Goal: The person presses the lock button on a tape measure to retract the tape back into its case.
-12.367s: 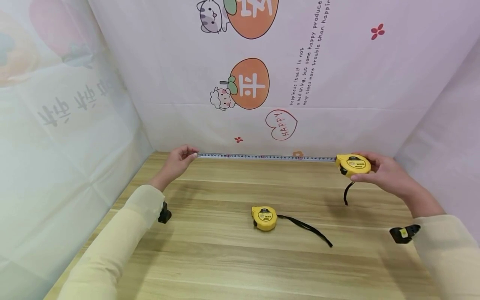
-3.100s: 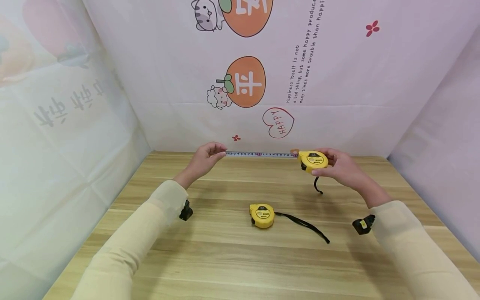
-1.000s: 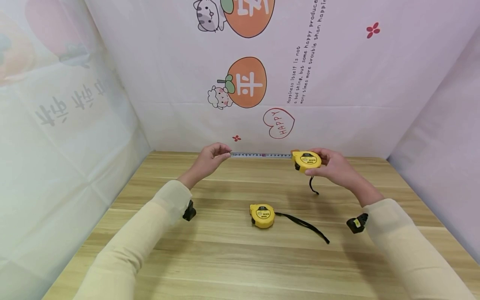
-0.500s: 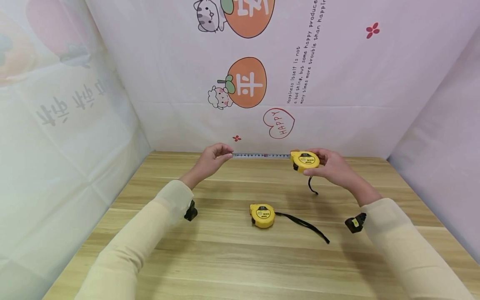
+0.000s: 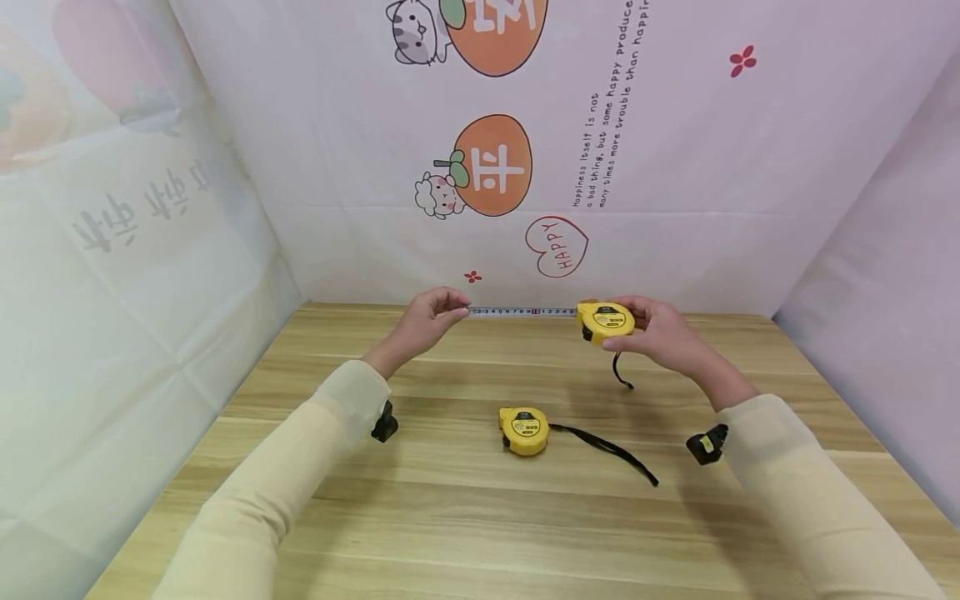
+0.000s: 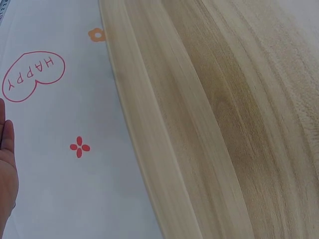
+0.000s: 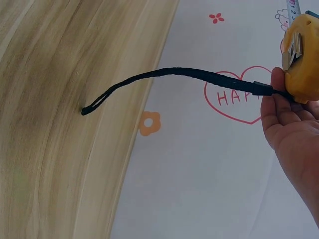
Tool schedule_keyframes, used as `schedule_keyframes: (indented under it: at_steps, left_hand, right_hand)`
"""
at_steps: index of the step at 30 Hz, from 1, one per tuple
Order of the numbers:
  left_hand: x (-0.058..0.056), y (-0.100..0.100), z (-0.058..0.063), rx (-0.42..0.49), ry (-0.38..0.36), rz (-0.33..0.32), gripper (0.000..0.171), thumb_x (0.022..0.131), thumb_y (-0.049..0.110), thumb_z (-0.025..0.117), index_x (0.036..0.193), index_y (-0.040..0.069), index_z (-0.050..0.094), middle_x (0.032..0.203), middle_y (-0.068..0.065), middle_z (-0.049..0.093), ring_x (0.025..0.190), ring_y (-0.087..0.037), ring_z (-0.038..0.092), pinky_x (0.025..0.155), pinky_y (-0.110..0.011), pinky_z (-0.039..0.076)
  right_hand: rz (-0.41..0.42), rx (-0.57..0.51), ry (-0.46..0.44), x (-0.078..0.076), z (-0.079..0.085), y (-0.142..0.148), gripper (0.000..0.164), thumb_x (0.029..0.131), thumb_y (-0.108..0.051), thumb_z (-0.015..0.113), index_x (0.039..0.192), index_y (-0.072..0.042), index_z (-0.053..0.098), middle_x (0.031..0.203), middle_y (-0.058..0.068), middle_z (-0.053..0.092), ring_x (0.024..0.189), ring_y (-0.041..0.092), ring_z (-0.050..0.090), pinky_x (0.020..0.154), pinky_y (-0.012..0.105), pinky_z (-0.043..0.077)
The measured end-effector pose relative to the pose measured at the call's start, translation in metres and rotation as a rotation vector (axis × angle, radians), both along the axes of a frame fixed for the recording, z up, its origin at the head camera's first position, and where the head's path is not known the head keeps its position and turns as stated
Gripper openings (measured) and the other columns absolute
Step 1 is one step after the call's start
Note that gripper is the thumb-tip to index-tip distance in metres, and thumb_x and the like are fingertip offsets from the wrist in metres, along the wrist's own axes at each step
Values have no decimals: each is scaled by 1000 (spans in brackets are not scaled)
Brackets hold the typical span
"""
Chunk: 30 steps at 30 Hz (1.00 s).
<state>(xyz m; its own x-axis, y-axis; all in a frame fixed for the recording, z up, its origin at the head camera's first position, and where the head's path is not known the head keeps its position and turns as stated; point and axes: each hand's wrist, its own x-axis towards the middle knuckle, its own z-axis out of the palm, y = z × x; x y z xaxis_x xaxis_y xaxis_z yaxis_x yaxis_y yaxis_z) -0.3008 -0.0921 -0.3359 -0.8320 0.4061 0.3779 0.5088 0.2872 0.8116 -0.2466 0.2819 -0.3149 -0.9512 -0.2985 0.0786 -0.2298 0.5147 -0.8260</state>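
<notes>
My right hand [image 5: 660,337] grips a yellow tape measure [image 5: 606,322] by its case, held up near the back wall. Its black wrist strap [image 7: 199,74] hangs free below. A short length of the printed blade [image 5: 522,312] runs straight from the case to my left hand [image 5: 422,323], whose thumb and fingers pinch the blade's end. In the left wrist view only the edge of the left hand [image 6: 7,174] shows, so the pinch itself is out of that frame. A second yellow tape measure [image 5: 525,431] lies on the table, with its black strap [image 5: 607,447] trailing right.
The wood-grain table [image 5: 480,533] meets a white printed cloth wall [image 5: 360,242] at the back. More cloth hangs at the left [image 5: 112,333] and right [image 5: 885,250]. A small black camera sits at each wrist.
The blade between my hands has grown much shorter. Over these frames my right hand came left with the tape measure and my left hand moved right. The second tape measure stays put.
</notes>
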Motion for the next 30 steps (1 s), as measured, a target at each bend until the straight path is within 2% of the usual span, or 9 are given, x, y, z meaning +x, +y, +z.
schedule_keyframes:
  at_steps: [12, 19, 30]
  left_hand:
    - [1, 0, -1, 11, -2, -6, 16, 98, 10, 60, 110, 1, 63, 99, -7, 64, 98, -23, 61, 86, -35, 50]
    - [0, 2, -3, 12, 5, -11, 19, 97, 11, 61, 111, -2, 63, 99, -8, 64, 97, -21, 61, 86, -35, 50]
    - [0, 3, -4, 3, 0, -8, 17, 97, 11, 61, 110, 0, 64, 100, -7, 65, 97, -20, 61, 86, -35, 50]
  right_hand:
    - [5, -4, 6, 0, -2, -1, 77, 85, -28, 78, 144, 1, 38, 132, 19, 51, 115, 31, 53, 83, 21, 49]
    - [5, -2, 14, 1, -1, -3, 77, 84, -29, 78, 144, 1, 39, 132, 19, 51, 116, 30, 53, 83, 21, 48]
    - [-2, -2, 6, -1, -4, -3, 78, 84, -29, 79, 144, 1, 39, 133, 19, 51, 116, 31, 53, 84, 21, 49]
